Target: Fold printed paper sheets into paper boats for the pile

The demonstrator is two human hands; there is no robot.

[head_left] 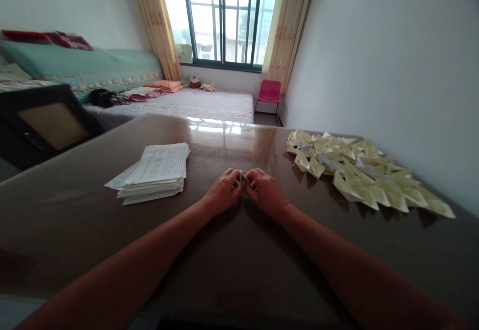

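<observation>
My left hand (225,190) and my right hand (266,190) meet over the middle of the brown table, fingertips almost together. Both are closed on a small folded piece of paper (243,177), mostly covered by the fingers. To the left lies a stack of printed paper sheets (160,165), its edges uneven and one sheet poking out at the side. Over on the right spreads a pile of folded paper pieces (348,165), pale yellow with a few whitish ones, pointed in shape and set in overlapping rows.
The glossy table (224,270) reflects the window (224,21) at its far end. Beyond it stand a bed (209,103) and a pink chair (269,91). A dark cabinet (52,120) is at the left, and a white wall (392,61) runs along the right.
</observation>
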